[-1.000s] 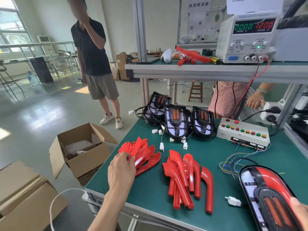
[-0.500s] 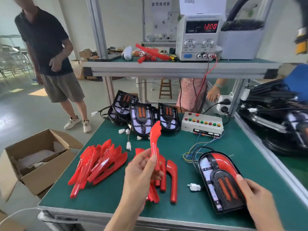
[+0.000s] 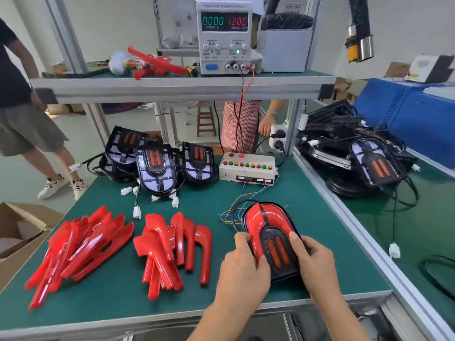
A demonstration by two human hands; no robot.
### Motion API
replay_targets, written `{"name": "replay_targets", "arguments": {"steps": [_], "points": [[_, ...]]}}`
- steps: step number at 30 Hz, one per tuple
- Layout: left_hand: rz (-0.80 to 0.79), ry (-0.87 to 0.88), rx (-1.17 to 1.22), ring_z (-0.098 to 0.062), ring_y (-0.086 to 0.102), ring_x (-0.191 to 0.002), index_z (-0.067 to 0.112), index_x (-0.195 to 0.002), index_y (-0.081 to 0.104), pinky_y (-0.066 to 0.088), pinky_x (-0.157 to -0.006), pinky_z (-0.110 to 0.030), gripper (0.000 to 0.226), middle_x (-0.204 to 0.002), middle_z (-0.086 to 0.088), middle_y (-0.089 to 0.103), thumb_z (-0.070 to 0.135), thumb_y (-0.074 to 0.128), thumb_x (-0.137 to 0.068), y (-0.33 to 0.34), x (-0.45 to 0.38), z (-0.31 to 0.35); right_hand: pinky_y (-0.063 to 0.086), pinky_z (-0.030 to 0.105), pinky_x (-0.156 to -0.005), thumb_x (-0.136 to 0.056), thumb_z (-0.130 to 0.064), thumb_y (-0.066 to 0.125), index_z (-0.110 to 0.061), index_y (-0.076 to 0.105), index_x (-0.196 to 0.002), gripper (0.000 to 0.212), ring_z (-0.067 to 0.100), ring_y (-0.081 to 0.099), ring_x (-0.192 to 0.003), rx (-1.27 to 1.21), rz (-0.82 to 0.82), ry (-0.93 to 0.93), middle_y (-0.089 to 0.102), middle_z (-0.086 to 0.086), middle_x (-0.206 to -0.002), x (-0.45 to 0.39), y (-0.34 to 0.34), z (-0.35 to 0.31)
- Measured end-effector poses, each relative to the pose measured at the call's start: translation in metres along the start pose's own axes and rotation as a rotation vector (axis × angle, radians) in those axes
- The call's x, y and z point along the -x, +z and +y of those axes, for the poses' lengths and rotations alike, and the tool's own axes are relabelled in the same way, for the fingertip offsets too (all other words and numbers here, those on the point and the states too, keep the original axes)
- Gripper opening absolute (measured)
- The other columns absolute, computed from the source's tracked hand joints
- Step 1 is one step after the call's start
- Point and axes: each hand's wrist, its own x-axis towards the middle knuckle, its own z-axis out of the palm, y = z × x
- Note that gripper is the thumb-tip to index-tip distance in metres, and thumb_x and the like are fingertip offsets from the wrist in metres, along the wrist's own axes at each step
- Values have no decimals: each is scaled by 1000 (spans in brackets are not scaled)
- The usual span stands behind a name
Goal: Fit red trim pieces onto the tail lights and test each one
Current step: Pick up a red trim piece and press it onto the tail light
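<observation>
A tail light (image 3: 273,239) lies on the green bench near the front, red trim showing on both sides of its black centre. My left hand (image 3: 242,269) grips its left edge, thumb curled over the left red trim piece (image 3: 254,225). My right hand (image 3: 312,264) grips the right edge, thumb on the lamp face. Two heaps of loose red trim pieces lie to the left: one pile (image 3: 78,244) far left and another (image 3: 172,247) in the middle. Several bare tail lights (image 3: 157,166) lean at the back.
A white test box (image 3: 247,169) with coloured buttons sits behind the lamp, wires running to it. A power supply (image 3: 225,38) reads 12.00 on the upper shelf. More lamps (image 3: 369,163) are piled on the right bench. Two people stand beyond; a cardboard box (image 3: 22,232) at left.
My left hand carried a red trim piece from the pile to the lamp; the piece now sits on the lamp's left side. Both hands now hold the lamp, and my view has turned right.
</observation>
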Motion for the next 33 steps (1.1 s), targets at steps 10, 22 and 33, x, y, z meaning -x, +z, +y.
{"name": "replay_targets", "arguments": {"steps": [10,22,33], "points": [[-55,73,-274,-38,64,-100,13,-154,15,47,-84,-42,66,-109,-13,70,26,46,-97,0,-6,4,56,22,-63,-96,-49,61,-22,78,-80,35,11,72,-71,-4,-8,-8,77,-6,-76,2,0,-1],[-59,77,-272,-34,65,-101,18,-154,14,49,-83,-41,74,-108,-8,71,32,55,-94,2,-10,0,54,17,-60,-96,-51,61,-22,77,-81,36,9,72,-71,-18,15,-4,77,-7,-76,2,-1,1],[-38,29,-83,-22,65,-97,31,-155,19,52,-85,-39,89,-98,-3,70,42,71,-84,-1,-13,-12,61,34,-71,-97,-45,63,-19,78,-84,33,16,74,-75,-65,25,-9,78,-2,-79,1,0,4]]}}
